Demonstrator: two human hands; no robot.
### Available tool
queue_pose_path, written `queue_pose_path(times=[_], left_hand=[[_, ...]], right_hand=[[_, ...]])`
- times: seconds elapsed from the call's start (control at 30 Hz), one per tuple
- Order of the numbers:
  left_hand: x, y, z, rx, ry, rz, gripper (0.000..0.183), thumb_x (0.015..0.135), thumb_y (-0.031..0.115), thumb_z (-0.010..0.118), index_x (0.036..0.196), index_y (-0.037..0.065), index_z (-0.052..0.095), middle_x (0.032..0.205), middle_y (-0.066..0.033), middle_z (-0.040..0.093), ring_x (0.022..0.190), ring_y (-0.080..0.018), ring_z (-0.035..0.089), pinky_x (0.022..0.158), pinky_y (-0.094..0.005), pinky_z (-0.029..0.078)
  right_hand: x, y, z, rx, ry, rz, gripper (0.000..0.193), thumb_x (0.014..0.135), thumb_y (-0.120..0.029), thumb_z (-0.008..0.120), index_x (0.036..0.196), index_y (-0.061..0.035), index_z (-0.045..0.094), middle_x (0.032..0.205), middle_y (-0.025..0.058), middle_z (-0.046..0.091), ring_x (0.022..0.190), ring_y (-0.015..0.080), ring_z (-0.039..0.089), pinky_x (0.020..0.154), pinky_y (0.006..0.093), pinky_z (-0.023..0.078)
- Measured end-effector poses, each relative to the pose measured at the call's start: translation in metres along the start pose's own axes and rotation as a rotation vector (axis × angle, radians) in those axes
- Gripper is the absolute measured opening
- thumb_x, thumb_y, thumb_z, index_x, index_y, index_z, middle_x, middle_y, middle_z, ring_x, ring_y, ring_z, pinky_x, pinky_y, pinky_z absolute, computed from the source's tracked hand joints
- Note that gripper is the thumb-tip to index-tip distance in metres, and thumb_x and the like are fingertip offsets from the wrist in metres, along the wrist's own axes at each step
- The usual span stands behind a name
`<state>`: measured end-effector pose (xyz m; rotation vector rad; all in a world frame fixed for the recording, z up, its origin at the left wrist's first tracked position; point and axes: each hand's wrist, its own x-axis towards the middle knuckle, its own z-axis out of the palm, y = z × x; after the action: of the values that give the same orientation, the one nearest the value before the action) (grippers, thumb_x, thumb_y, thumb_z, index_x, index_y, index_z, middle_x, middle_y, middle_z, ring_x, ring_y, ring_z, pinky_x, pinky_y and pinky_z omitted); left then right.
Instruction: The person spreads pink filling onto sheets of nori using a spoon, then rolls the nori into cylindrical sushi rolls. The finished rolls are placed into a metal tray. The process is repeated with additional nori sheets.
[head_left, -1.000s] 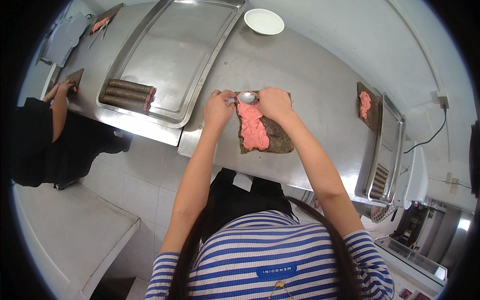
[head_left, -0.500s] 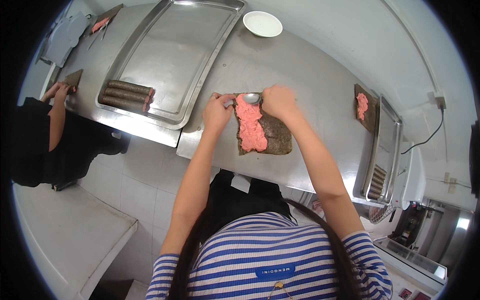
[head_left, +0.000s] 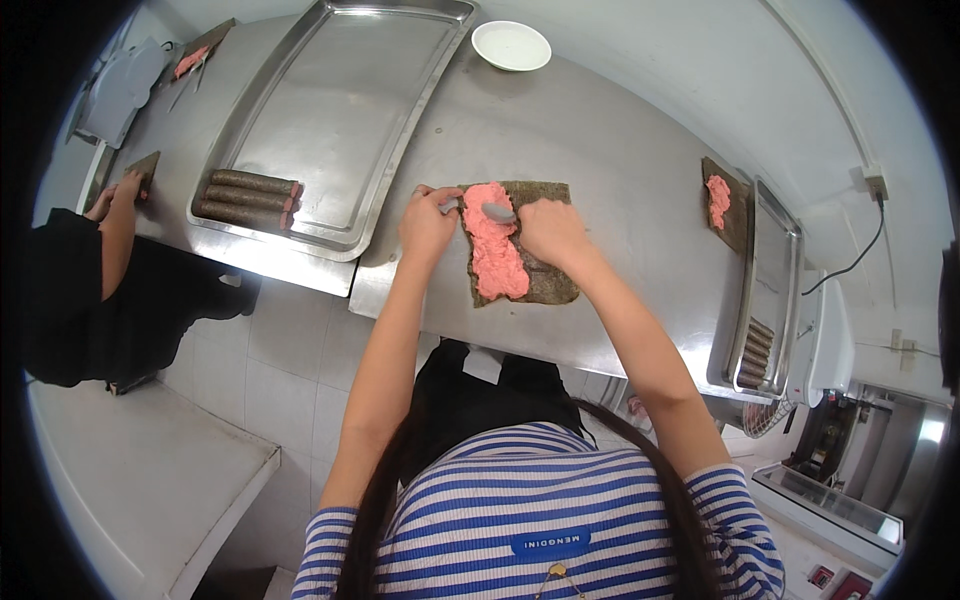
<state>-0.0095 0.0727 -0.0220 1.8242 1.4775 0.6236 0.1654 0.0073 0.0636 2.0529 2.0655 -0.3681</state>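
Observation:
A sheet of dark green seaweed (head_left: 550, 276) lies flat on the steel table in front of me. Pink minced paste (head_left: 497, 262) covers its left part in a rough band. My right hand (head_left: 553, 233) is closed round the handle of a metal spoon (head_left: 498, 213), whose bowl rests against the upper part of the paste. At the sheet's upper left edge, my left hand (head_left: 428, 218) has its fingers bent together. A small grey metal-looking piece (head_left: 449, 205) shows at those fingertips; its kind and how it is held are unclear.
A large steel tray (head_left: 330, 110) with several seaweed rolls (head_left: 250, 198) is at left. A white bowl (head_left: 511, 46) stands at the back. To the right are another paste-topped sheet (head_left: 736, 215) and a tray (head_left: 790, 260) of rolls. A co-worker's hands (head_left: 118, 195) work far left.
My right hand and the spoon have moved a little down and left over the paste, and the spoon's bowl has tilted. The sheet's upper right corner is now uncovered.

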Motion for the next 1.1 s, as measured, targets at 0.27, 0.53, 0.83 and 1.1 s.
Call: queue_pose_path(times=[0.27, 0.53, 0.83, 1.1], left_hand=[[-0.003, -0.021, 0.002, -0.107, 0.021, 0.054, 0.032, 0.075, 0.007, 0.065, 0.106, 0.014, 0.068, 0.094, -0.008, 0.065, 0.08, -0.0198, 0.065, 0.073, -0.0333, 0.051], [-0.079, -0.008, 0.001, -0.331, -0.143, -0.118, 0.033, 0.079, 0.003, 0.063, 0.112, 0.003, 0.06, 0.092, -0.0138, 0.07, 0.086, -0.0193, 0.069, 0.076, -0.0305, 0.053], [-0.086, -0.004, 0.008, -0.224, -0.11, -0.021, 0.032, 0.073, 0.0, 0.066, 0.105, -0.001, 0.061, 0.086, -0.0149, 0.067, 0.079, -0.0224, 0.067, 0.073, -0.0323, 0.054], [-0.106, 0.001, 0.002, 0.019, -0.155, 0.026, 0.026, 0.072, 0.002, 0.067, 0.098, -0.001, 0.063, 0.084, -0.0154, 0.067, 0.077, -0.0233, 0.067, 0.07, -0.0325, 0.054]], right_hand=[[-0.048, -0.004, -0.017, 0.056, -0.145, -0.086, 0.018, 0.073, -0.009, 0.054, 0.081, -0.0023, 0.068, 0.08, 0.0207, 0.066, 0.078, 0.037, 0.066, 0.068, 0.0467, 0.051], [-0.043, -0.005, 0.011, -0.026, 0.133, -0.254, 0.012, 0.073, -0.01, 0.057, 0.074, -0.0017, 0.066, 0.078, 0.0178, 0.066, 0.071, 0.0321, 0.067, 0.061, 0.0417, 0.053], [-0.016, 0.003, 0.026, -0.115, 0.35, -0.206, 0.013, 0.077, -0.009, 0.054, 0.072, -0.0025, 0.064, 0.075, 0.0134, 0.062, 0.067, 0.03, 0.067, 0.057, 0.0397, 0.053], [-0.042, -0.002, 0.019, -0.012, 0.188, -0.176, 0.015, 0.078, -0.01, 0.054, 0.078, -0.0018, 0.066, 0.078, 0.0169, 0.066, 0.072, 0.0302, 0.068, 0.06, 0.0403, 0.054]])
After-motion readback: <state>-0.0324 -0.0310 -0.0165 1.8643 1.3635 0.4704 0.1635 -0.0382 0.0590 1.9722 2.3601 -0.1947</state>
